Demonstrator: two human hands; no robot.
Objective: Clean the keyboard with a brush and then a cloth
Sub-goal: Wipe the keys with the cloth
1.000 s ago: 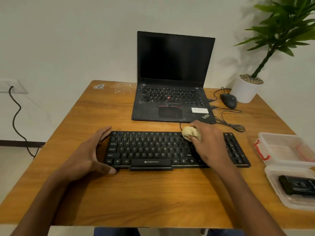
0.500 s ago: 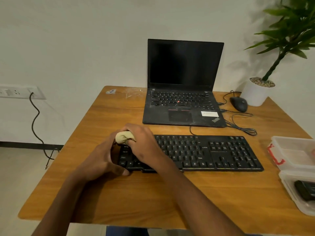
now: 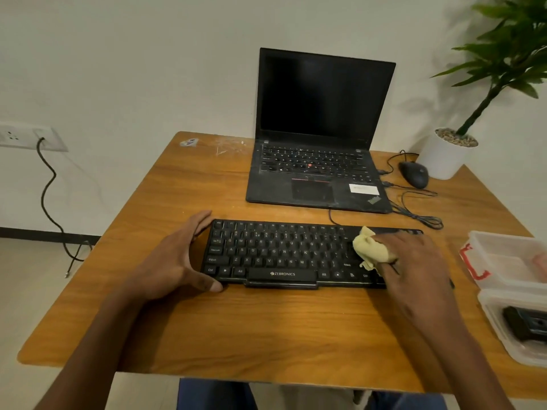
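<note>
A black keyboard (image 3: 275, 254) lies across the middle of the wooden table (image 3: 266, 329). My right hand (image 3: 414, 261) rests on the keyboard's right part and holds a crumpled pale yellow cloth (image 3: 370, 247) pressed on the keys. That hand hides the right end of the keyboard. My left hand (image 3: 177, 258) grips the keyboard's left edge, thumb at the front corner and fingers at the back corner. A black object, perhaps the brush (image 3: 525, 322), lies in a clear container lid at the right.
An open black laptop (image 3: 319, 134) stands behind the keyboard. A black mouse (image 3: 414, 174) with loose cables and a white plant pot (image 3: 444, 155) sit at the back right. Clear plastic containers (image 3: 509, 258) occupy the right edge. A wall socket (image 3: 29, 139) with a hanging cable is left.
My right hand has swept the cloth from the keyboard's left end back to its right part. The left hand stays on the left edge.
</note>
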